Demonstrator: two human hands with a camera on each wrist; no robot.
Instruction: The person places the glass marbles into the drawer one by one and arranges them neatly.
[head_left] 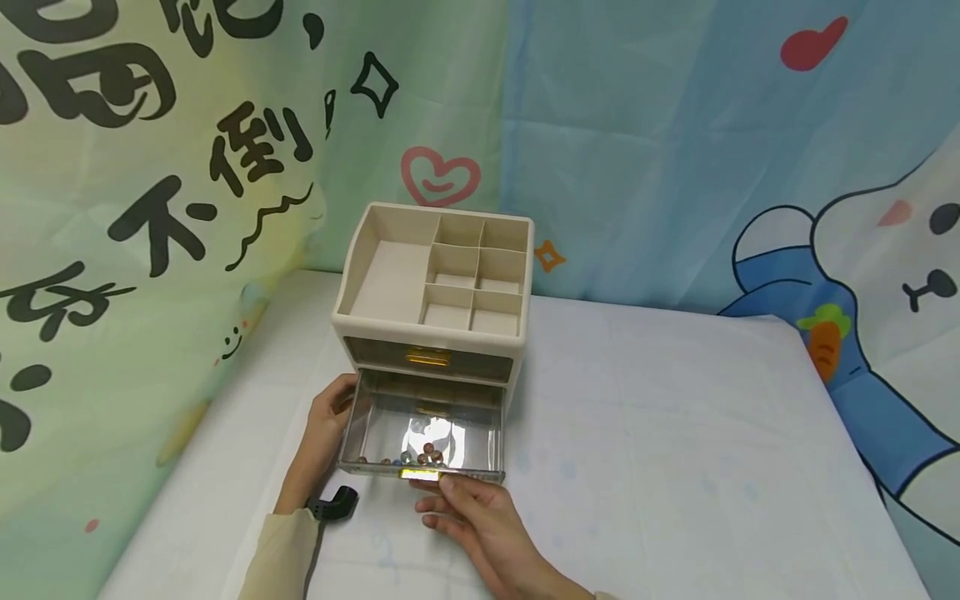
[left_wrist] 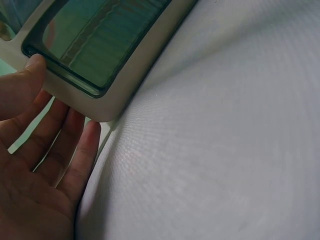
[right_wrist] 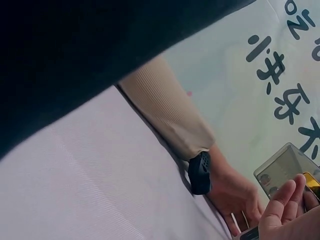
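clear drawer (head_left: 423, 429) pulled out, beads (head_left: 420, 456) at its front.

It looks like a staged room at home: a table with a white cloth cover (head_left: 675, 433), and behind it a hanging pastel fabric backdrop with cartoon rabbit, hearts and Chinese writing (head_left: 675, 150)

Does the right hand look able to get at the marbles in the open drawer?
Probably yes. The right hand holds the drawer's gold handle, and the marbles lie just behind the front wall of the pulled-out drawer, open from above.
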